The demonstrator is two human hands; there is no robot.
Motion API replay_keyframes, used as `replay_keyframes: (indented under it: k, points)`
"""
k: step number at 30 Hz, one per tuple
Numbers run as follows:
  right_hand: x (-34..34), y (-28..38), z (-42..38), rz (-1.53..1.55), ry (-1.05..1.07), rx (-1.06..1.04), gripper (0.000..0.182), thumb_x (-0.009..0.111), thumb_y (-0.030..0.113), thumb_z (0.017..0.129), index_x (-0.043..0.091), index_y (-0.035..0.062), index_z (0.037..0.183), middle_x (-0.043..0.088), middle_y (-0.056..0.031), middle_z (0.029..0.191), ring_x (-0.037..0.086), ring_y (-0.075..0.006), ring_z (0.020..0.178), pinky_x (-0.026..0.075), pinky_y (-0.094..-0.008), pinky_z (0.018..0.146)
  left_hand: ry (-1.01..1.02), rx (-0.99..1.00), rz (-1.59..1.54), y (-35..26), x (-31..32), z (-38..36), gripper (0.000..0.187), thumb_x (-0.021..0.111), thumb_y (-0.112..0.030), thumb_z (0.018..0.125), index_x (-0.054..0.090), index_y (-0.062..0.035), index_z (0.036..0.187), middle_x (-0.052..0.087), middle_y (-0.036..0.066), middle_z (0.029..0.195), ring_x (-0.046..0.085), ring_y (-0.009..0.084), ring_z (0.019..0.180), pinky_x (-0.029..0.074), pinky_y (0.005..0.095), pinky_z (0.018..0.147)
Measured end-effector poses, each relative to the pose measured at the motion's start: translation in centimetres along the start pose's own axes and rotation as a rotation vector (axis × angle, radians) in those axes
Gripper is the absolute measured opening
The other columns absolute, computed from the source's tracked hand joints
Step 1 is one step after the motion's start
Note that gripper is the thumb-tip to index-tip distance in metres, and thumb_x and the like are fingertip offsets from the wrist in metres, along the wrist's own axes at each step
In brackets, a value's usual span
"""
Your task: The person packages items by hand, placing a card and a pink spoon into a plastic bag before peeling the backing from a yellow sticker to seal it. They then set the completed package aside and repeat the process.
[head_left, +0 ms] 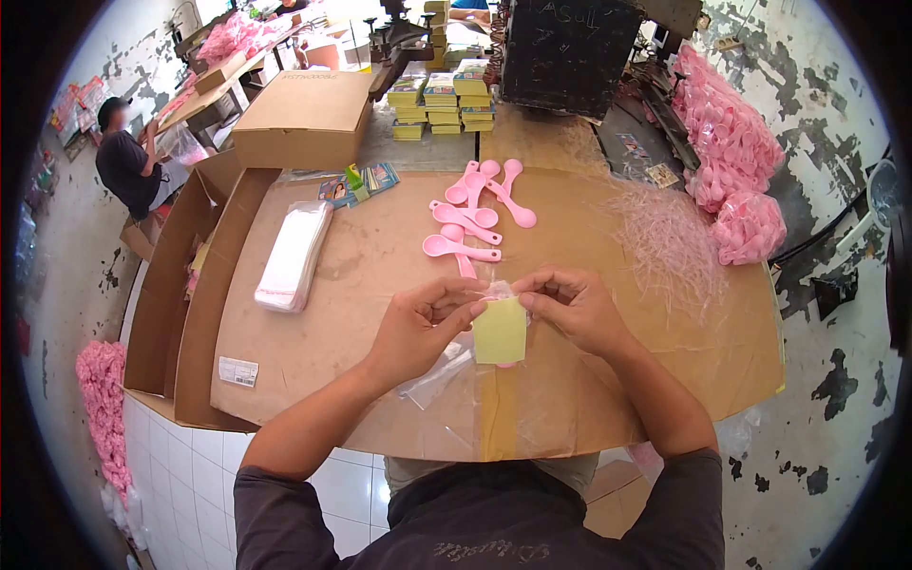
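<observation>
My left hand [418,323] and my right hand [578,309] pinch the top corners of a clear plastic bag in front of my chest. In the bag a plain yellow card [500,332] faces me, with bits of pink showing above and below it. Beyond my hands lie several pink measuring spoons [464,217] in a loose pile. A loose clear plastic bag [439,377] rests on the cardboard below my left hand. Farther left is a stack of clear plastic bags [294,252].
A cardboard sheet [655,366] covers the table. An open carton [204,285] borders its left side; a closed box [304,114] stands behind. Stacked yellow-edged cards [442,100] stand at the back. Thin plastic strips [670,237] and bagged pink spoons [731,142] are right. Another person [128,166] works far left.
</observation>
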State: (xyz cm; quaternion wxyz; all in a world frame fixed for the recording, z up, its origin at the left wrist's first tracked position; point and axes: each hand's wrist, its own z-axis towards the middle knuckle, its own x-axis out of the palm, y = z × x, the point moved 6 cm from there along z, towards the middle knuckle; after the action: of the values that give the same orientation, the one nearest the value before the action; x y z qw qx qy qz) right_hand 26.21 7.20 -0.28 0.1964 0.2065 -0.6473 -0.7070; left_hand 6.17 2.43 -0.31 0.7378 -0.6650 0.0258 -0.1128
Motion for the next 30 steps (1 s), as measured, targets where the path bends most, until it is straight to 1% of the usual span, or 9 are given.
replay_keyframes:
  k: [3, 5, 9, 14, 18, 21, 26, 29, 30]
  points:
    - [-0.2, -0.3, 0.1, 0.018, 0.011, -0.008, 0.018, 0.067, 0.005, 0.1, 0.073, -0.0012, 0.116, 0.074, -0.0037, 0.103, 0.068, -0.0088, 0.091, 0.055, -0.025, 0.081, 0.011, 0.017, 0.092, 0.4, -0.6, 0.1, 0.023, 0.065, -0.002, 0.101, 0.072, 0.0003, 0.122, 0.076, 0.009, 0.109, 0.07, 0.0109, 0.095, 0.059, 0.0276, 0.082]
    - [-0.3, -0.6, 0.2, 0.081, 0.025, -0.026, 0.018, 0.067, 0.004, 0.1, 0.074, -0.0008, 0.115, 0.073, -0.0035, 0.104, 0.067, -0.0085, 0.092, 0.055, -0.0244, 0.081, 0.042, 0.06, 0.133, 0.5, -0.8, 0.1, 0.023, 0.066, -0.005, 0.101, 0.073, 0.0004, 0.122, 0.076, 0.008, 0.112, 0.07, 0.0114, 0.098, 0.06, 0.0287, 0.085]
    - [-0.6, 0.1, 0.1, -0.019, 0.075, -0.129, 0.018, 0.065, 0.0, 0.099, 0.075, -0.0005, 0.113, 0.069, -0.0043, 0.107, 0.065, -0.0085, 0.094, 0.052, -0.0239, 0.078, 0.12, 0.134, 0.156, 0.4, -1.0, 0.3, 0.022, 0.066, -0.007, 0.101, 0.074, 0.0006, 0.121, 0.076, 0.008, 0.113, 0.07, 0.0116, 0.099, 0.061, 0.0295, 0.087]
    - [-1.1, 0.3, 0.0, -0.011, 0.1, -0.052, 0.018, 0.065, -0.001, 0.097, 0.077, 0.0, 0.111, 0.069, -0.0041, 0.107, 0.063, -0.0093, 0.09, 0.051, -0.0243, 0.076, 0.133, 0.078, 0.077, 0.8, -1.1, 0.4, 0.023, 0.068, -0.008, 0.1, 0.074, 0.0023, 0.12, 0.076, 0.009, 0.114, 0.071, 0.0137, 0.099, 0.061, 0.0298, 0.088]
    - [-0.8, 0.6, 0.0, -0.13, 0.08, -0.08, 0.016, 0.069, 0.003, 0.097, 0.077, -0.0001, 0.111, 0.07, -0.0045, 0.106, 0.065, -0.0096, 0.091, 0.051, -0.0246, 0.077, 0.134, -0.004, 0.031, 1.7, -1.3, 0.6, 0.025, 0.068, -0.009, 0.101, 0.072, 0.0034, 0.122, 0.075, 0.009, 0.116, 0.072, 0.0144, 0.098, 0.061, 0.0292, 0.086]
    - [-0.7, 0.0, 0.0, -0.119, 0.07, -0.054, 0.016, 0.071, 0.005, 0.097, 0.077, -0.0001, 0.111, 0.07, -0.0051, 0.106, 0.066, -0.0096, 0.092, 0.052, -0.0248, 0.078, 0.088, -0.068, 0.048, 1.5, -0.7, 0.5, 0.024, 0.069, -0.009, 0.1, 0.073, 0.0035, 0.121, 0.076, 0.011, 0.11, 0.071, 0.0132, 0.095, 0.06, 0.0289, 0.081]
    - [-0.8, -0.1, 0.1, -0.135, 0.056, -0.026, 0.014, 0.07, 0.005, 0.098, 0.077, -0.0003, 0.109, 0.07, -0.0047, 0.106, 0.066, -0.0094, 0.093, 0.053, -0.0248, 0.08, 0.11, -0.099, 0.077, 2.1, -0.9, 0.8, 0.028, 0.068, -0.009, 0.101, 0.07, 0.0025, 0.126, 0.076, 0.009, 0.11, 0.07, 0.0108, 0.092, 0.06, 0.0274, 0.08]
    - [-1.1, -0.6, 0.3, -0.272, 0.069, -0.096, 0.017, 0.069, 0.006, 0.099, 0.075, 0.0, 0.114, 0.069, -0.0038, 0.107, 0.065, -0.0094, 0.093, 0.054, -0.0254, 0.082, 0.112, -0.106, 0.1, 2.4, -1.0, 0.8, 0.028, 0.068, -0.009, 0.101, 0.07, 0.0018, 0.127, 0.076, 0.008, 0.109, 0.07, 0.0102, 0.092, 0.06, 0.0272, 0.08]
    - [-1.0, -0.9, 0.3, -0.187, 0.054, -0.062, 0.02, 0.069, 0.006, 0.099, 0.073, 0.0, 0.118, 0.069, -0.0036, 0.107, 0.065, -0.0093, 0.093, 0.053, -0.0256, 0.082, 0.111, -0.11, 0.111, 2.4, -1.1, 0.8, 0.028, 0.068, -0.01, 0.101, 0.07, 0.0015, 0.127, 0.076, 0.008, 0.109, 0.07, 0.0101, 0.092, 0.06, 0.0272, 0.081]
